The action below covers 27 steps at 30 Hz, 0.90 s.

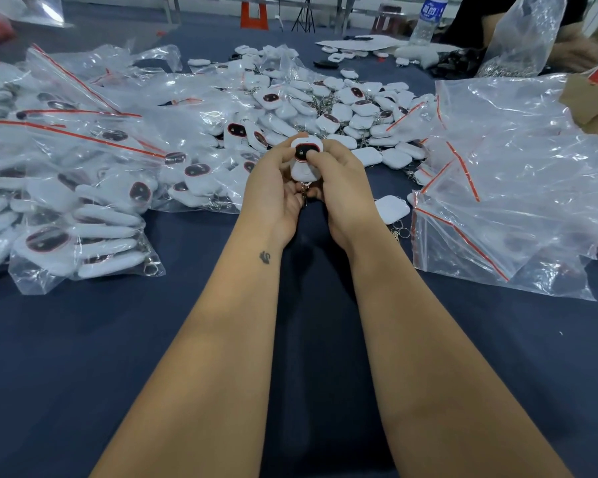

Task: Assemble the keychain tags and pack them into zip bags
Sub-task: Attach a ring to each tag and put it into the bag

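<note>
A white keychain tag (pixel 301 169) with a black, red-rimmed oval on its face is held upright over the dark blue table (pixel 152 339). My left hand (pixel 273 188) grips its left side. My right hand (pixel 342 188) grips the right side, thumb pressing on the black oval. A metal key ring (pixel 305 194) hangs below the tag between my palms. Behind my hands lies a heap of loose white tags (pixel 342 112). Filled zip bags (pixel 83 201) with red seals are piled at the left. Empty zip bags (pixel 515 201) are stacked at the right.
A single white tag (pixel 392 208) with a key ring lies just right of my right wrist. A water bottle (pixel 427 19) stands at the far right, next to another person's arm (pixel 573 46) and a clear bag. A cardboard box (pixel 594 98) sits at the right edge.
</note>
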Tool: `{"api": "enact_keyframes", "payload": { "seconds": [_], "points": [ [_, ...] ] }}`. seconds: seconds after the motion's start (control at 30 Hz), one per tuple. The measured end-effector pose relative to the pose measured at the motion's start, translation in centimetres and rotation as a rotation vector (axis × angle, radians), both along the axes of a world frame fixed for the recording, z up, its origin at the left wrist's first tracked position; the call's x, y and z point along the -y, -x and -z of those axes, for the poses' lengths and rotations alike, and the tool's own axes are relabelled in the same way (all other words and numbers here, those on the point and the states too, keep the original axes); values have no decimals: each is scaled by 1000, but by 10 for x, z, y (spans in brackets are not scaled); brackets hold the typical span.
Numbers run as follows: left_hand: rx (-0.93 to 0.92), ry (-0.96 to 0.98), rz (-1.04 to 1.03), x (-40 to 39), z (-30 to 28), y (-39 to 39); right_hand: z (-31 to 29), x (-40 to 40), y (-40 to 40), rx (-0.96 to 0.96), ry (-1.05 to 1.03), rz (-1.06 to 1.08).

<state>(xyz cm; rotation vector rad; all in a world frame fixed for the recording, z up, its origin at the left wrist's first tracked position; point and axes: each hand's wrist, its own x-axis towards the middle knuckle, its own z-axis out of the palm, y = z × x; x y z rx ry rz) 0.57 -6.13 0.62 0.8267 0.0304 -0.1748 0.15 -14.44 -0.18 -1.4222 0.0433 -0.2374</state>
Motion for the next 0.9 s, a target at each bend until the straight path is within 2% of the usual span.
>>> {"api": "enact_keyframes", "payload": {
  "seconds": [0.5, 0.9],
  "points": [
    [41, -60, 14, -1, 2, -3, 0, 0, -1, -9, 27, -4],
    [42, -142, -88, 6, 0, -2, -2, -1, -1, -40, 71, -1]
  ]
}}
